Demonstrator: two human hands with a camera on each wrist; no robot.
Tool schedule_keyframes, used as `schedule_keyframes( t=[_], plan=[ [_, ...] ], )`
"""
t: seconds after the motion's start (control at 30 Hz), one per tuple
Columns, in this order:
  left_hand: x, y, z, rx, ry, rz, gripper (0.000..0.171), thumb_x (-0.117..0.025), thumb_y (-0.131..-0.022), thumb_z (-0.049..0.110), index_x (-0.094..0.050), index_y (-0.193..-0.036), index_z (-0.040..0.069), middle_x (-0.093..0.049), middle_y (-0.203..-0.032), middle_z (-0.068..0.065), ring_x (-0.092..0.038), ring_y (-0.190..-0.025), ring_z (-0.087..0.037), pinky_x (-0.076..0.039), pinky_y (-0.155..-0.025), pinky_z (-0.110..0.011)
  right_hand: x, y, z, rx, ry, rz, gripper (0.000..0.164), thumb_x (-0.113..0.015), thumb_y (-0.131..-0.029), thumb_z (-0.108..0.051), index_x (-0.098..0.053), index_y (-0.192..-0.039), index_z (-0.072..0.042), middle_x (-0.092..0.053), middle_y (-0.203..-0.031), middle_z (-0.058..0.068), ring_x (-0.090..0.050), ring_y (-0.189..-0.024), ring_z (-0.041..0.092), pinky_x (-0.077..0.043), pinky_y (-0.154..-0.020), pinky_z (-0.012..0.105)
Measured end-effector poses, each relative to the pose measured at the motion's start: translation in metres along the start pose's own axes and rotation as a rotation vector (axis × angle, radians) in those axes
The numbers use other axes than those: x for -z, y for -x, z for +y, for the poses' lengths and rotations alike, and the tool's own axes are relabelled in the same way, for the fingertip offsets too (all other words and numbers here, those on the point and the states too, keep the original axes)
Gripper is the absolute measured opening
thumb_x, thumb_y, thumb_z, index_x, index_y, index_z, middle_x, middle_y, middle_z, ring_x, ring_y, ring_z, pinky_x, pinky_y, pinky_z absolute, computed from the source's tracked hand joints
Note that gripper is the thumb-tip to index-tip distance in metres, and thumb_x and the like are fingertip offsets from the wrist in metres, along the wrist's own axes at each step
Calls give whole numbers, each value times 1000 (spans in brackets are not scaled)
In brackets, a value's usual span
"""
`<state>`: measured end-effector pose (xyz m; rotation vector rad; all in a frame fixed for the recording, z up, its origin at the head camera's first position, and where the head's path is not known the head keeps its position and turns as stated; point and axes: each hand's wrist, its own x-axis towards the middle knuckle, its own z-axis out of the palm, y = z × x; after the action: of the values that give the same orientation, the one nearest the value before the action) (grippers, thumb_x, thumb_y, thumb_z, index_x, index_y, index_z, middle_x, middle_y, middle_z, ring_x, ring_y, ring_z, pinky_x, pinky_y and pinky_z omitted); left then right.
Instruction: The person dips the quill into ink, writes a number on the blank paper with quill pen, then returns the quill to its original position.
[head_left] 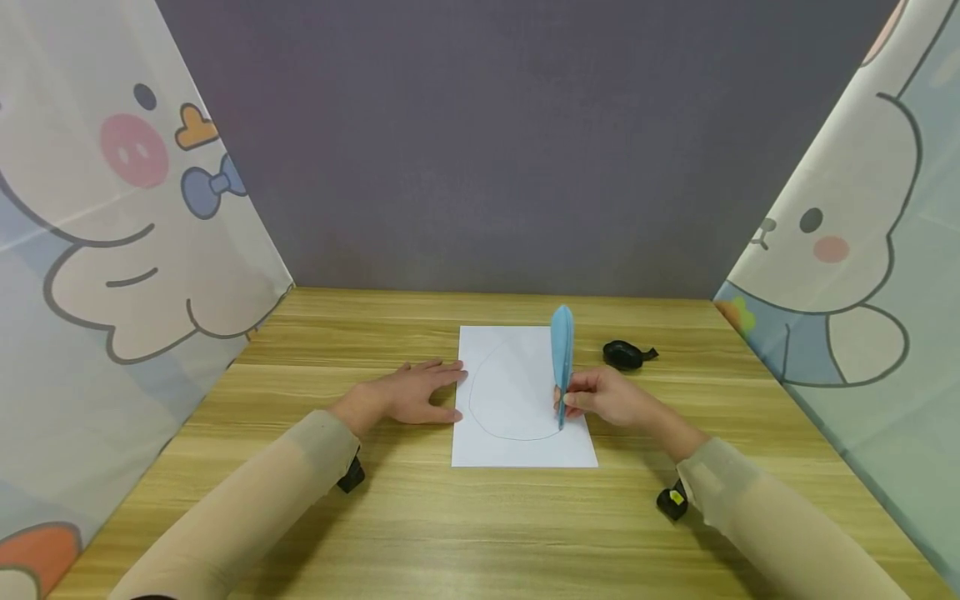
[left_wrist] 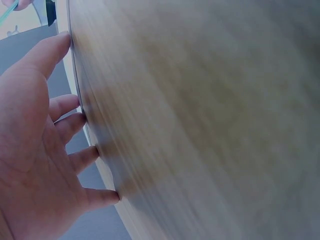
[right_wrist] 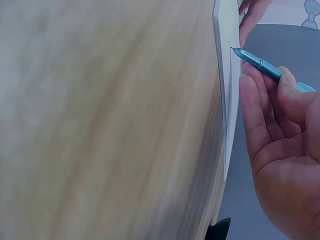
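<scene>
My right hand (head_left: 611, 400) pinches a blue feather-shaped pen (head_left: 562, 337) between thumb and fingers. The pen stands nearly upright, its tip low on the right side of a white sheet of paper (head_left: 498, 392). A thin curved line runs on the sheet from near the top, round the left, and along the bottom to the tip. In the right wrist view the pen's slim metallic-blue barrel (right_wrist: 262, 65) points at the paper. With spread fingers, my left hand (head_left: 411, 395) rests at the sheet's left edge; its thumb and some fingertips touch the paper.
On the wooden table (head_left: 375, 517), right of the sheet, lies a small black oval object (head_left: 624, 355) with a narrow tail. A grey panel (head_left: 495, 150) stands behind the table. Cartoon-printed cloths hang at the left and right sides.
</scene>
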<state>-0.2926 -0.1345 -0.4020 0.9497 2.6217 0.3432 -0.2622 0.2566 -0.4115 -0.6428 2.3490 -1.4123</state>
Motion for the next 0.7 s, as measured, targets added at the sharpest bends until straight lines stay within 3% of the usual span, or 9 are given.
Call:
schedule_keyframes(
  t=[0.27, 0.7],
  plan=[
    [-2, -2, -3, -2, -4, 9, 87, -61, -106, 65, -31, -176, 21, -21, -185, -2, -16, -172, -40, -14, -130, -80, 6, 1, 0, -72, -45, 42, 22, -63, -110, -1, -74, -121, 14, -78, -116, 24, -78, -101, 20, -68, -92, 35],
    [0, 1, 0, 4, 4, -4, 88, -60, -107, 64, -29, -176, 20, -19, -185, -1, -13, -172, -40, -11, -131, -80, 17, -5, 4, -67, 31, 91, 22, -62, -109, 0, -75, -120, 15, -80, -110, 26, -80, -97, 26, -69, -86, 36]
  ],
)
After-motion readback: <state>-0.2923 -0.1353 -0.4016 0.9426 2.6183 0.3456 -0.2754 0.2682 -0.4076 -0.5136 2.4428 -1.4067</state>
